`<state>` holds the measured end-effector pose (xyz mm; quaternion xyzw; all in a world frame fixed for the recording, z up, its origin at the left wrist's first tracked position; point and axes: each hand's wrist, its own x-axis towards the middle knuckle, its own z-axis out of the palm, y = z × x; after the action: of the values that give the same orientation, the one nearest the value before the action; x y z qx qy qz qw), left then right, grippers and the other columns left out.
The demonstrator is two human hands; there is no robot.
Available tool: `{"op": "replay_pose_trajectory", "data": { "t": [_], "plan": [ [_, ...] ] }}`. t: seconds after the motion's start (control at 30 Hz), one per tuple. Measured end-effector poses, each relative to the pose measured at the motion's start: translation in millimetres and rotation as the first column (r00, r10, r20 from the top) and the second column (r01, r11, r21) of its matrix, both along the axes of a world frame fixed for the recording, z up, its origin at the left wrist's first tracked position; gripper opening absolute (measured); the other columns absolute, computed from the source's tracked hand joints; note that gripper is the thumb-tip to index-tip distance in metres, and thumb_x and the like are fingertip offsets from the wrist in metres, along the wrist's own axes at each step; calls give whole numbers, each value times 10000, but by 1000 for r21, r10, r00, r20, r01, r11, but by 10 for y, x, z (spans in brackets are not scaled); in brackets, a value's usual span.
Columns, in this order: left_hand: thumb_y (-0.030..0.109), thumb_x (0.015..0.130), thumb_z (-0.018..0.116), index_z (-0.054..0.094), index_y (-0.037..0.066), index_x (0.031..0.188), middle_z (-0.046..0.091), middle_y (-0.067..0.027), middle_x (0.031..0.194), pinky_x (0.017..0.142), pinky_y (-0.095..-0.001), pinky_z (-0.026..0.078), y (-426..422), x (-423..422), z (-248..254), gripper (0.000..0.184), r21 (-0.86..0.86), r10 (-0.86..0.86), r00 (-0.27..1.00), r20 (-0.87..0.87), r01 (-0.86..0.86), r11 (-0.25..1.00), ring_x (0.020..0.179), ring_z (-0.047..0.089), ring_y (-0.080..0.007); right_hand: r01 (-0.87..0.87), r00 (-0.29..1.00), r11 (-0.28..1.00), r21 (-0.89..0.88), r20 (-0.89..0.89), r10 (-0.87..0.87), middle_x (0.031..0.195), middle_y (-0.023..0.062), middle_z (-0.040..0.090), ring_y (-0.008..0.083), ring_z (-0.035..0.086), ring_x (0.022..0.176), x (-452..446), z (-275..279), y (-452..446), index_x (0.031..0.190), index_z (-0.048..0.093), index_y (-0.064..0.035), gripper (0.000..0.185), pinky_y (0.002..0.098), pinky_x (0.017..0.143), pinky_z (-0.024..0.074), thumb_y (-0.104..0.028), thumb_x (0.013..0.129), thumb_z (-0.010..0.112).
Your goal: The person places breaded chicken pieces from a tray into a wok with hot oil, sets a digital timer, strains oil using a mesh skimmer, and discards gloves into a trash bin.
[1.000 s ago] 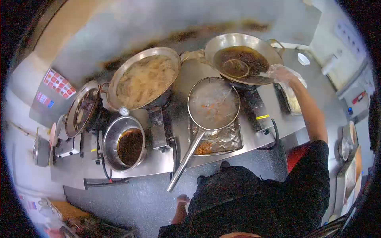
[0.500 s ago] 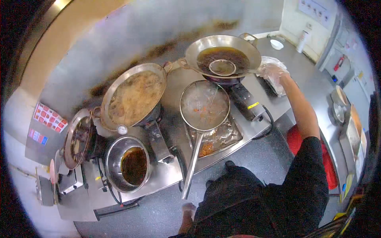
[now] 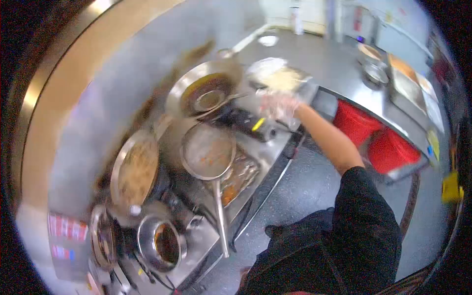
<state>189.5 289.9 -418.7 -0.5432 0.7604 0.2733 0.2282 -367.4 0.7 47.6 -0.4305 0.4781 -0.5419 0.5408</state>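
Observation:
My right hand (image 3: 279, 104), in a clear plastic glove, is over the counter beside the wok of dark oil (image 3: 178, 93). Motion smears its fingers, so what they do cannot be made out. Just beyond it lies a tray of pale food (image 3: 282, 78) with crumpled clear plastic. A small strainer (image 3: 208, 101) rests in the dark oil, its handle pointing toward my right hand. Only a sliver of my left hand (image 3: 244, 271) shows low down beside my dark clothing. Nearer me, a large long-handled strainer (image 3: 209, 151) with orange bits sits above a foil-lined tray (image 3: 241, 179).
Left along the counter are a wok of foamy oil (image 3: 135, 169), another wok (image 3: 102, 236) and a steel bowl of dark liquid (image 3: 164, 246). A white bowl (image 3: 268, 40) sits at the back. Red bins (image 3: 393, 150) stand under the right counter, which holds several containers (image 3: 408, 91).
The view has swung to the right, bringing more of the right counter and red bins into sight. My right hand has come off the plastic, back toward me, uncovering the pale food.

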Motion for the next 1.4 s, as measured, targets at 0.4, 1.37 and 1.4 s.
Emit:
{"op": "replay_pose_trajectory", "data": {
  "t": [0.4,1.37,1.4],
  "plan": [
    [314,771,566,647,71,792,639,-124,810,604,-402,464,-917,-3938,274,257,100,-524,834,-172,544,833,740,601,-292,884,454,321,341,-792,-409,1056,95,608,278,567,952,-1699,-3870,7467,931,657,-101,239,422,829,429,-214,762,531],
    [118,816,527,508,31,1104,583,-103,884,493,-275,482,3281,-12954,1715,302,-501,-708,-155,-689,807,312,607,588,-164,998,57,33,50,-958,-281,946,177,618,325,582,919,-7627,-2830,8303,979,612,-59,272,394,818,449,-171,739,549],
    [112,817,510,504,46,1116,593,-88,839,461,-275,469,3313,-13140,1571,307,-768,-777,-384,-498,612,190,570,583,-151,995,92,9,102,-847,-524,933,189,618,332,586,903,-7546,-2576,8228,938,626,-44,261,400,805,451,-196,728,597]
  ]
}}
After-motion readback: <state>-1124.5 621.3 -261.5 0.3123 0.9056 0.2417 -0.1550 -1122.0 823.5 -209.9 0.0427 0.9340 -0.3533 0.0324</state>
